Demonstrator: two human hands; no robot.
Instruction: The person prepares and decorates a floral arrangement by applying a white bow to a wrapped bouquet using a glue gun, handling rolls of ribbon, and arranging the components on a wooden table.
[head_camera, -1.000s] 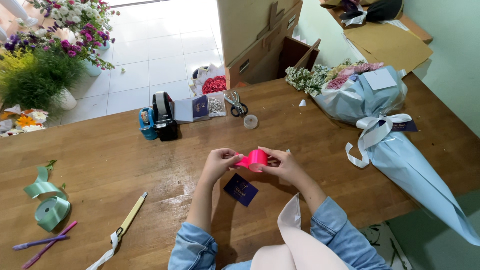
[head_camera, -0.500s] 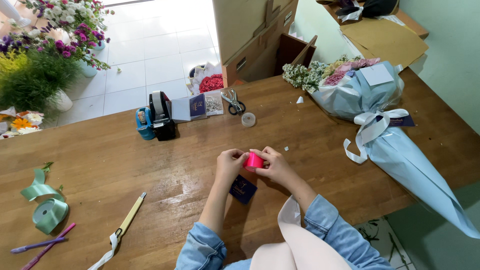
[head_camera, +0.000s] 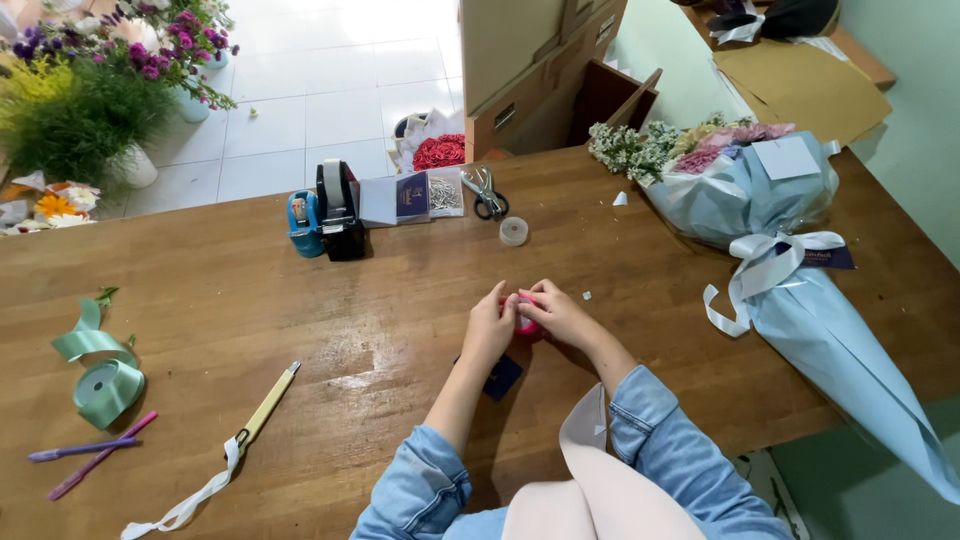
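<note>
Wrapped bouquet (head_camera: 770, 215), scissors (head_camera: 487, 191), green ribbon (head_camera: 102, 375)

The long brown wooden worktop (head_camera: 250, 330) has a smooth, lightly varnished grain that gives a soft sheen near its middle, and the satin mint-green ribbon roll (head_camera: 105, 385) on it looks glossy. The cone-shaped bouquet wrap of pale blue paper (head_camera: 840, 340) appears matt and faintly crinkled, tied with a shiny white ribbon bow (head_camera: 765, 265). The small scissors (head_camera: 487, 192) have bright metal blades, the black tape dispenser (head_camera: 338, 210) is smooth plastic, and the sleeves are soft blue denim cloth (head_camera: 680, 460).

pink ribbon (head_camera: 524, 322), pale blue bouquet wrap (head_camera: 800, 300), mint ribbon spool (head_camera: 105, 385)
</note>
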